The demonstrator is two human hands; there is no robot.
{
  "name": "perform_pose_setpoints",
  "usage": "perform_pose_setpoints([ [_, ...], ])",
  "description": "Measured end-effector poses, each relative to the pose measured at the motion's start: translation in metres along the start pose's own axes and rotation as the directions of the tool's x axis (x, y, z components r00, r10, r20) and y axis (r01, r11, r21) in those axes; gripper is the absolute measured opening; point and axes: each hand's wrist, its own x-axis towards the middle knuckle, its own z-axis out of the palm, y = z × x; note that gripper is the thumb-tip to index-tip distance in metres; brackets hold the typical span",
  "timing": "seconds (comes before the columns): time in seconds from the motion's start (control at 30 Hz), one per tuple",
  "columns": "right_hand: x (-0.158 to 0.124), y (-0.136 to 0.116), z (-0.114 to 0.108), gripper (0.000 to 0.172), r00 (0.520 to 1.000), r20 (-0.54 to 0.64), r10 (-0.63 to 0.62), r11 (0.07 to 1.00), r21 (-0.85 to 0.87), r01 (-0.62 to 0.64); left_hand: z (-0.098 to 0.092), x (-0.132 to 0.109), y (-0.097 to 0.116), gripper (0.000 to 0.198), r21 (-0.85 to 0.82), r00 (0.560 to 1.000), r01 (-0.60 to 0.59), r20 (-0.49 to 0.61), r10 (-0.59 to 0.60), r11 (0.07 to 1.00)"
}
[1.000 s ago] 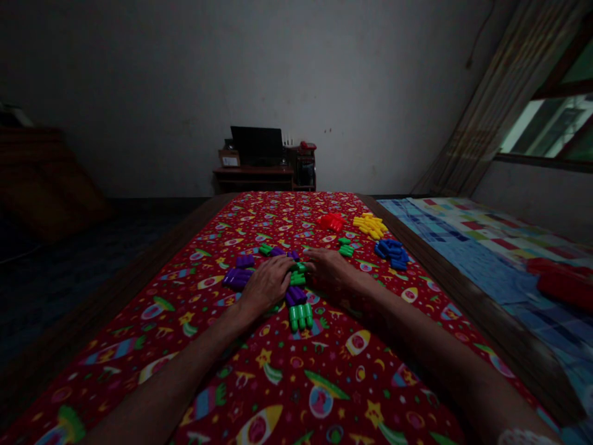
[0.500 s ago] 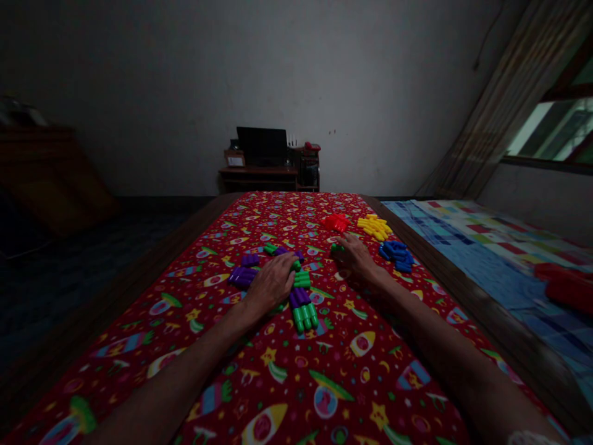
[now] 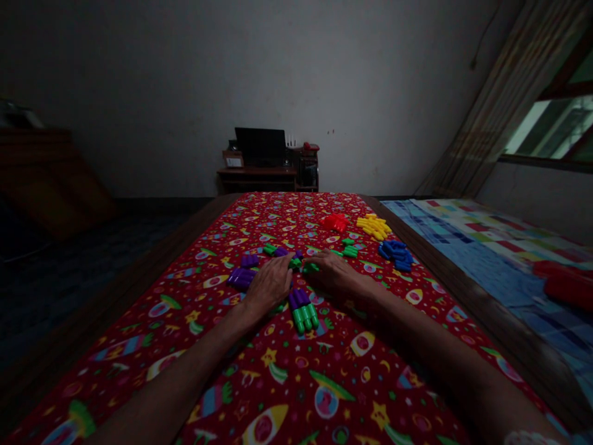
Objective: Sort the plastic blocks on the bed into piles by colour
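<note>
In the head view my left hand [image 3: 272, 281] has its fingers closed around a green plastic building block [image 3: 295, 264] in the middle of the cloth. Close beside it, my right hand [image 3: 332, 272] pinches another green block [image 3: 311, 267]; whether the two blocks touch is hard to tell. Just below my hands lies a joined piece of purple and green blocks [image 3: 304, 311], made of rounded, finger-like rods. Purple blocks [image 3: 241, 278] rest left of my left hand, partly covered by it. Beyond my right hand are a few loose green blocks [image 3: 351, 251].
Piles of red blocks [image 3: 335, 222], yellow blocks [image 3: 374, 227] and blue blocks [image 3: 396, 254] lie at the right of the red patterned cloth [image 3: 343, 358]. Past the table stands a desk with a monitor [image 3: 260, 146]. A bed [image 3: 482, 259] adjoins on the right.
My right hand has moved left from the loose green blocks to my left hand, bringing a green block. Several green blocks it covered now show. My left hand has stayed nearly in place.
</note>
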Motion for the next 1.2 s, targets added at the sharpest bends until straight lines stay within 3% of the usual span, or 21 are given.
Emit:
perform_pose_setpoints([
  [0.13,-0.008,0.043,-0.009,0.022,0.974,-0.128,0.188,0.971,-0.124,-0.204,-0.001,0.002,0.001,0.039,-0.008,1.0,0.002,0.007,-0.002,1.0],
  [0.27,-0.013,0.062,-0.015,0.024,0.939,-0.24,0.246,0.953,-0.114,-0.279,0.0,0.001,0.001,0.04,-0.043,1.0,0.014,0.022,-0.013,0.999],
  [0.33,-0.011,0.054,-0.015,0.023,0.938,-0.268,0.219,0.967,-0.069,-0.246,0.0,0.001,0.001,0.044,-0.086,1.0,0.027,-0.002,-0.027,0.996],
  [0.43,-0.004,0.027,-0.008,0.024,0.968,-0.205,0.148,0.989,0.033,-0.144,-0.002,0.004,-0.003,0.052,-0.196,0.989,0.121,-0.058,-0.134,0.973],
  [0.53,0.006,-0.001,0.012,0.025,0.995,-0.1,0.015,0.99,0.14,-0.001,-0.004,0.009,-0.011,0.058,-0.333,0.962,0.253,-0.01,-0.272,0.908],
  [0.63,0.018,-0.015,0.032,0.029,0.994,-0.057,-0.092,0.989,0.11,0.098,-0.005,0.011,-0.02,0.063,-0.401,0.943,0.32,0.051,-0.328,0.858],
  [0.73,0.031,-0.018,0.041,0.035,0.998,-0.034,-0.049,0.999,-0.016,0.049,-0.003,0.011,-0.026,0.064,-0.408,0.949,0.296,0.021,-0.315,0.864],
  [0.83,0.04,-0.017,0.034,0.025,0.995,-0.004,0.101,0.991,-0.083,-0.101,0.002,0.011,-0.03,0.059,-0.389,0.963,0.257,0.026,-0.269,0.885],
  [0.93,0.039,-0.011,0.019,0.02,0.963,-0.015,0.267,0.959,-0.096,-0.267,0.004,0.012,-0.037,0.041,-0.323,0.979,0.204,0.074,-0.19,0.924],
  [1.0,0.036,-0.004,0.009,0.022,0.953,-0.042,0.299,0.953,-0.043,-0.301,0.003,0.012,-0.04,0.025,-0.25,0.987,0.156,0.07,-0.143,0.956],
  [1.1,0.034,0.003,0.004,0.03,0.967,-0.106,0.231,0.971,0.079,-0.224,0.0,0.009,-0.046,0.018,-0.141,0.995,0.083,0.062,-0.075,0.987],
  [1.2,0.038,-0.002,0.014,0.034,0.997,-0.072,0.017,0.993,0.118,-0.008,-0.001,0.005,-0.053,0.02,-0.079,0.993,0.046,0.111,-0.037,0.996],
])
